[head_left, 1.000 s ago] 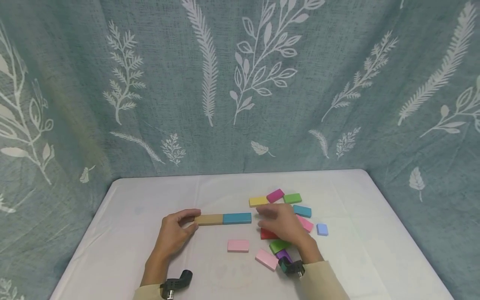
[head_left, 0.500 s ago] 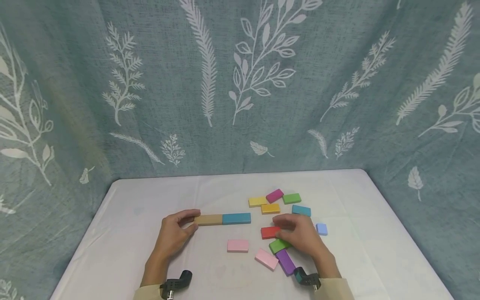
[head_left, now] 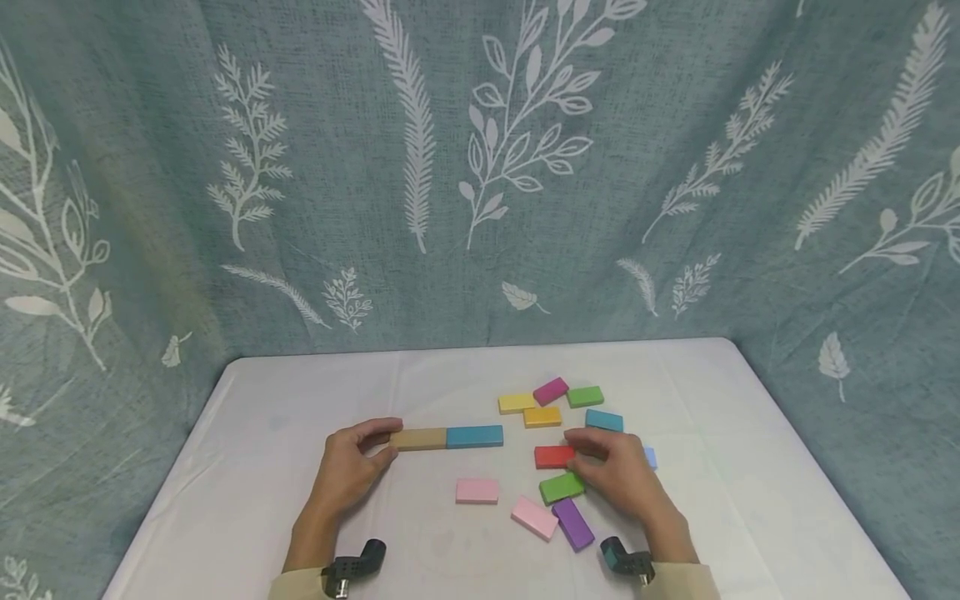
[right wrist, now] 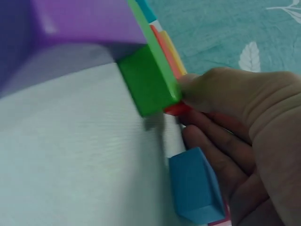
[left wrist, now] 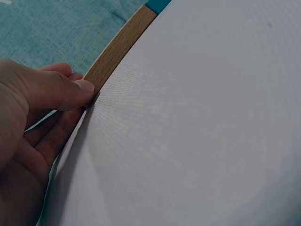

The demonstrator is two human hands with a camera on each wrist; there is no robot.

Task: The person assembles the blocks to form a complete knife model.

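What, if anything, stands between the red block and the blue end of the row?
Nothing visible: between the red block in the right hand and the long blue block, white cloth shows. The orange block lies nearby, on the far side.

- Left hand (head_left: 352,467): thumb (head_left: 385,457) opposed to curved fingers (head_left: 378,427) in a pinch; forearm (head_left: 311,533) slanting inward.
- Right hand (head_left: 618,471): thumb and bent fingers pinching, directed toward the left hand; forearm slanting inward.

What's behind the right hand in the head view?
Beyond the right hand lies a teal block; a light blue block peeks out, partly hidden. Anything fully covered cannot be seen there.
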